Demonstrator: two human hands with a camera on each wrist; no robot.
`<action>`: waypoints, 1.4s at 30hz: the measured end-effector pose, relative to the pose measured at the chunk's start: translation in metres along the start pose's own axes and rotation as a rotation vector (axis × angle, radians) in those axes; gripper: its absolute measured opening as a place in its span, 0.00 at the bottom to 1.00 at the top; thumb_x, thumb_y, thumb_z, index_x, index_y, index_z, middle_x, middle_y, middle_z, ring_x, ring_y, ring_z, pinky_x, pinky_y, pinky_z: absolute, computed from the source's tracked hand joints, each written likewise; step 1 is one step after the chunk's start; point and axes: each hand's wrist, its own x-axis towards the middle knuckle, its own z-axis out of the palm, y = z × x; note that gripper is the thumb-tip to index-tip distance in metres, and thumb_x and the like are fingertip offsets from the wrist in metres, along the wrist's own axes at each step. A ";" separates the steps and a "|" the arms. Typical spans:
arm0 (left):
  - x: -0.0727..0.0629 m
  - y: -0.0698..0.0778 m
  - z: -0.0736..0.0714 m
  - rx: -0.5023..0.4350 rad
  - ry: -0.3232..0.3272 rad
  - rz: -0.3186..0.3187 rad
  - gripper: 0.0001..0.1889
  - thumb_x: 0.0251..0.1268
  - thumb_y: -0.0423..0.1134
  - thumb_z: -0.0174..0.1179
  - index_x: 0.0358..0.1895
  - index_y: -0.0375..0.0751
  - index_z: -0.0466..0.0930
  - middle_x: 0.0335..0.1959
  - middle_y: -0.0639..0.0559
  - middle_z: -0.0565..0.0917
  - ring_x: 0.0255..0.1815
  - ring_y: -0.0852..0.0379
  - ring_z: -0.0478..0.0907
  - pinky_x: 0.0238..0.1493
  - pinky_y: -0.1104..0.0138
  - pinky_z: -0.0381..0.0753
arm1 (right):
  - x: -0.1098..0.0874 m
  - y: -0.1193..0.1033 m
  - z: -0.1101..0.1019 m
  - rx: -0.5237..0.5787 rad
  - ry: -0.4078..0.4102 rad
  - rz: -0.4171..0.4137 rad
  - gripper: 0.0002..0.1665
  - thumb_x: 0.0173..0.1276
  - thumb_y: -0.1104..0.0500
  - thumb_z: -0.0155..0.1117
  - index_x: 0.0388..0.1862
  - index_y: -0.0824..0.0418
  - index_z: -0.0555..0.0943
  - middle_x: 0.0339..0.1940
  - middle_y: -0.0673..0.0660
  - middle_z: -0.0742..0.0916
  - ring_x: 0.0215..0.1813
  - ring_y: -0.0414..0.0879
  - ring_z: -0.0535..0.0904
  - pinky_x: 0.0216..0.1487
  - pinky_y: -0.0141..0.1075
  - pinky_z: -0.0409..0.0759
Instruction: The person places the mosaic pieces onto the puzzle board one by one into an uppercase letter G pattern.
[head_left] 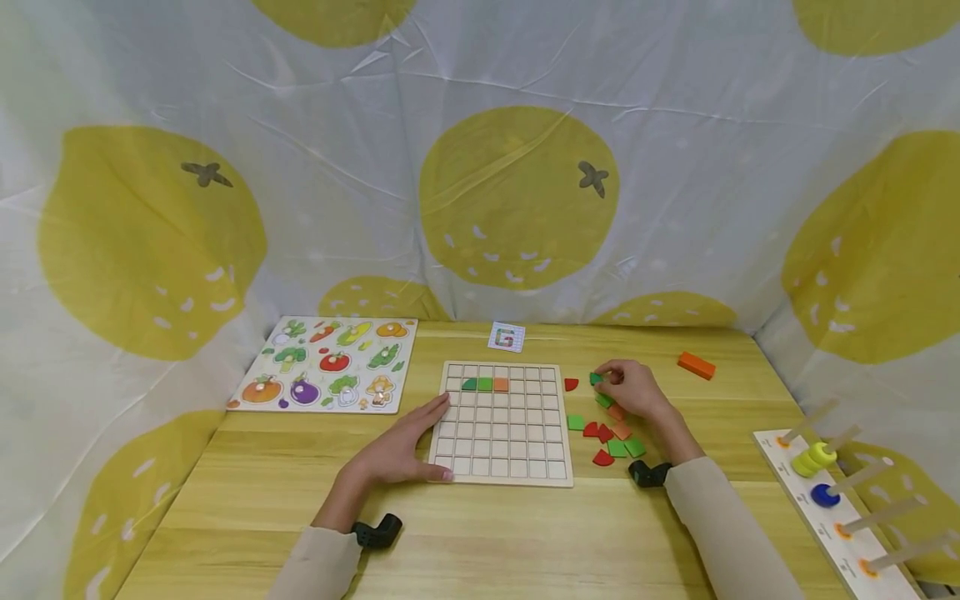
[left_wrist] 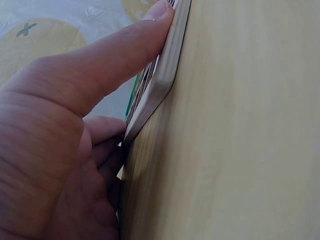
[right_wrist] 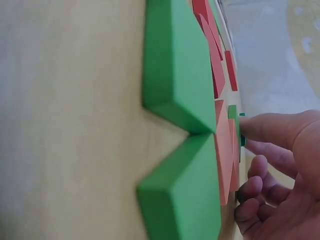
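A wooden grid board (head_left: 498,427) lies in the middle of the table. In one of its upper rows sit a dark green quarter-round piece (head_left: 469,384), a light green square (head_left: 486,384) and an orange square (head_left: 501,384). My left hand (head_left: 397,446) rests at the board's left edge, its thumb on the near left corner. Right of the board, my right hand (head_left: 636,388) pinches a dark green piece (head_left: 596,378) between thumb and index finger. Below it spread loose green squares (right_wrist: 175,65), orange squares (right_wrist: 223,150) and red quarter-round pieces (head_left: 603,457).
A vegetable puzzle board (head_left: 408,367) lies at the back left. A small pattern card (head_left: 507,337) is behind the grid. An orange block (head_left: 697,365) lies at the back right, and a pegboard with rings (head_left: 806,508) at the right edge. A lemon-print curtain (head_left: 517,75) encloses the table.
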 end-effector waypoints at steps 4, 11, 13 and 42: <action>0.000 -0.001 0.001 0.004 0.003 0.006 0.62 0.50 0.65 0.76 0.84 0.45 0.50 0.87 0.54 0.48 0.86 0.42 0.47 0.81 0.41 0.54 | -0.002 0.000 0.000 0.013 0.011 0.005 0.16 0.72 0.59 0.68 0.55 0.66 0.85 0.33 0.56 0.82 0.32 0.48 0.71 0.34 0.38 0.71; 0.000 -0.003 0.002 0.011 0.005 0.004 0.63 0.49 0.66 0.76 0.84 0.45 0.51 0.87 0.55 0.48 0.86 0.43 0.47 0.81 0.42 0.55 | -0.008 -0.001 0.000 0.017 0.011 0.010 0.17 0.72 0.57 0.68 0.55 0.64 0.84 0.34 0.57 0.82 0.33 0.48 0.72 0.33 0.38 0.72; 0.000 -0.003 0.002 0.014 0.007 0.002 0.63 0.49 0.66 0.76 0.84 0.45 0.50 0.87 0.55 0.48 0.86 0.43 0.47 0.81 0.42 0.55 | -0.010 -0.004 0.000 0.026 0.010 0.007 0.16 0.72 0.57 0.68 0.55 0.64 0.84 0.34 0.56 0.80 0.32 0.48 0.71 0.33 0.38 0.71; 0.001 0.001 0.000 0.019 0.006 0.002 0.63 0.48 0.65 0.77 0.84 0.45 0.50 0.87 0.53 0.48 0.86 0.42 0.48 0.81 0.42 0.55 | 0.001 -0.063 0.044 0.094 0.001 -0.104 0.14 0.69 0.56 0.73 0.50 0.60 0.87 0.26 0.53 0.76 0.28 0.46 0.68 0.34 0.37 0.69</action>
